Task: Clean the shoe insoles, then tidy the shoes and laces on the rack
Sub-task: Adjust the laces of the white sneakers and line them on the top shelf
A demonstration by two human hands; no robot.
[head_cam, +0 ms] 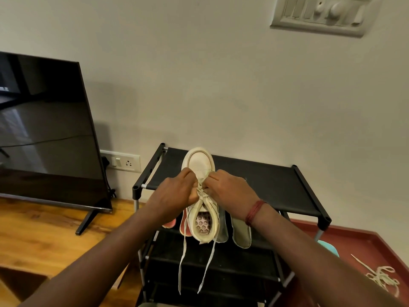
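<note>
Pinching both sides of the flat woven lace (201, 192) at the eyelets, left hand (174, 193) and right hand (229, 191) are held close over the cream shoe (200, 163), stood toe-to-wall on the rack (265, 182) top shelf. Tension should be kept equal L/R, w/o twists. Smooth upper, fabric shelf; insoles (241, 231) beside heel.

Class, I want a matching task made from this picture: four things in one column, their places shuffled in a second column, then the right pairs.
Things
1 shoe
2 loose lace
3 television
4 insoles

Places
A on the wooden unit, left
B on the red floor, right
C on top of the rack
D beside the shoe's heel

Pairs: 1-C, 2-B, 3-A, 4-D
</note>
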